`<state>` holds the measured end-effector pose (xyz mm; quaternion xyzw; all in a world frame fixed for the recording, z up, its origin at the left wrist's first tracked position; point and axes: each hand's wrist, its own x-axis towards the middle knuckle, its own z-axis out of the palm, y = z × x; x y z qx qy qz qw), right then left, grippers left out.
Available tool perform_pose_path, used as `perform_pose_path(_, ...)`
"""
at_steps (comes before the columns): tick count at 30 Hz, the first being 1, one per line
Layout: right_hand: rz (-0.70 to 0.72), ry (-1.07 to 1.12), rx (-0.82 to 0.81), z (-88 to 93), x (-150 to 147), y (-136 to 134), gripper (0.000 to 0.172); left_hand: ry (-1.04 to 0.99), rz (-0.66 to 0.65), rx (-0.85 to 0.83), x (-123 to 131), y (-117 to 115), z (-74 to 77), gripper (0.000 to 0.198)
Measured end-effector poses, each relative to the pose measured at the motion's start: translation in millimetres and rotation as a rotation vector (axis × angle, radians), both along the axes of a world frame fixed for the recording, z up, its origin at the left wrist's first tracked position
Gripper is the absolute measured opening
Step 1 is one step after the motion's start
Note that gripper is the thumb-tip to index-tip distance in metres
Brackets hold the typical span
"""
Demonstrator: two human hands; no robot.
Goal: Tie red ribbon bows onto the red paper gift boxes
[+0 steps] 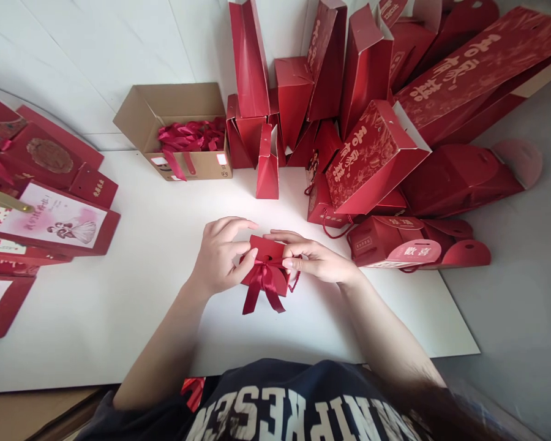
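Observation:
A small red gift box (282, 283) with a satin ribbon bow (267, 277) on its front is held between my hands, just above the white table. The two ribbon tails hang down toward me. My left hand (223, 256) pinches the bow's left side between thumb and index finger, its other fingers curved over the box's far side. My right hand (319, 258) pinches the bow's right side, with its fingers behind the box edge. A twisted red cord (296, 282) hangs by the box's right side. The fingers partly cover the bow's loops.
A cardboard box (193, 168) of loose red ribbons stands at the back of the white table (156, 331). Folded red gift boxes (362, 159) crowd the back right. More decorated red boxes (55, 214) are stacked at left. A grey wall borders the right.

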<state>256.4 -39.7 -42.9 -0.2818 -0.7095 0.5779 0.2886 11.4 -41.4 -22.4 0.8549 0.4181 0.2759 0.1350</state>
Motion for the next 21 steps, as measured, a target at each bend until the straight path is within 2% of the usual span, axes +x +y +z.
perform_pose_path(2, -0.016, 0.006, -0.008, -0.2, -2.1, -0.8, 0.028, -0.044, 0.006, -0.023, -0.5, 0.5, -1.2, 0.029)
perform_pose_path(4, -0.086, 0.011, 0.001, -0.1, -4.8, -2.7, 0.024, -0.154, -0.019, -0.198, -1.4, 1.3, -2.4, 0.029)
perform_pose_path(7, -0.355, -0.017, 0.131, 2.5, -9.5, -9.6, 0.015, -0.365, -0.098, -0.574, -3.4, 3.0, -6.0, 0.028)
perform_pose_path(9, -0.528, -0.091, 0.287, 6.9, -13.0, -18.0, 0.014, -0.474, -0.126, -0.729, -5.1, 3.8, -9.4, 0.026)
perform_pose_path(10, -0.571, -0.144, 0.370, 9.7, -15.1, -23.2, 0.015, -0.507, -0.132, -0.769, -6.0, 4.0, -10.9, 0.026)
perform_pose_path(13, -0.567, -0.331, 0.531, 17.6, -25.0, -40.7, 0.023, -0.540, -0.147, -0.801, -8.4, 4.2, -13.5, 0.026)
perform_pose_path(16, -0.544, -0.496, 0.532, 20.4, -38.7, -54.4, 0.030, -0.538, -0.161, -0.792, -9.4, 4.5, -13.5, 0.026)
perform_pose_path(18, -0.543, -0.558, 0.500, 19.6, -45.5, -58.7, 0.025, -0.533, -0.169, -0.792, -9.2, 5.0, -13.5, 0.025)
perform_pose_path(21, -0.506, -0.521, 0.423, 19.6, -45.6, -58.3, 0.013, -0.535, -0.171, -0.799, -8.8, 5.9, -14.2, 0.026)
